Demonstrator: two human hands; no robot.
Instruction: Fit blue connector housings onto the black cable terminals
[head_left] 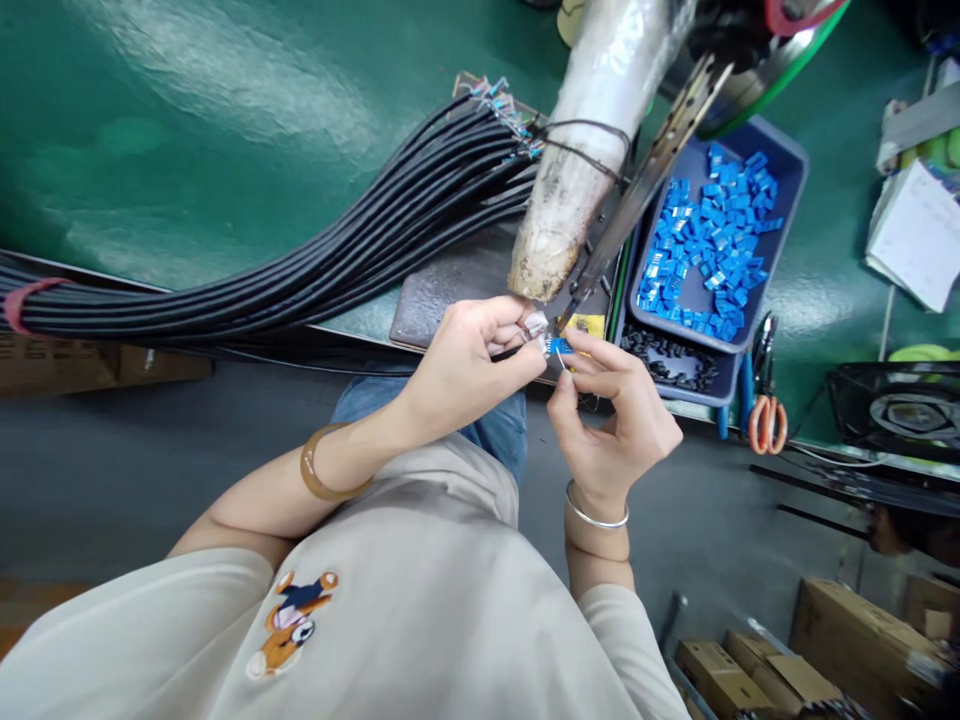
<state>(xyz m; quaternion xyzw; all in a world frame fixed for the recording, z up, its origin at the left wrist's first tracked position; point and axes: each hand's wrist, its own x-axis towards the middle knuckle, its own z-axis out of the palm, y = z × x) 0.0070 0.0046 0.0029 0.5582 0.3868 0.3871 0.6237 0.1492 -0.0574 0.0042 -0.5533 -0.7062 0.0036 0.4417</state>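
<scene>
Below the mouth of a wrapped duct, my left hand (480, 350) is closed on the stripped end of a black cable. A small blue connector (556, 346) sits at the cable's end, between my two hands. My right hand (611, 400) pinches a thin white wire (561, 360) between thumb and finger, with other fingers by the connector. The tip of a soldering iron (571, 312) comes down just above the connector. Beside it lies a yellow piece (587, 325). My fingertips partly hide the wires.
A thick bundle of black cables (322, 260) crosses the green table (225, 60) at the left. The wrapped duct (577, 150) hangs above. On the right are a tray of blue connectors (787, 200), orange-handled scissors (767, 424), papers (915, 235) and a black fan (907, 410).
</scene>
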